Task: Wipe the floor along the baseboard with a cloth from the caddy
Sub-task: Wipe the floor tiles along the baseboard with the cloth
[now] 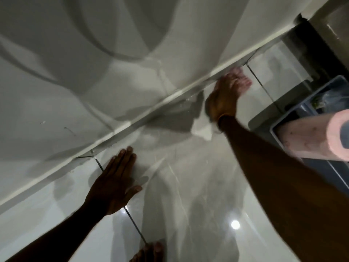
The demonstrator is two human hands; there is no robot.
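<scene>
My right hand presses a white cloth onto the glossy tiled floor, right against the white baseboard. Only a corner of the cloth shows, below my wrist; the rest lies under the hand. The fingertips are blurred. My left hand lies flat on the floor with fingers together, palm down, a little short of the baseboard. It holds nothing. The grey-blue caddy stands on the floor at the right edge.
The white wall rises beyond the baseboard, crossed by shadows. A dark door frame or cabinet stands at the top right. A pinkish bottle or roll overlaps the caddy. My toes show at the bottom edge.
</scene>
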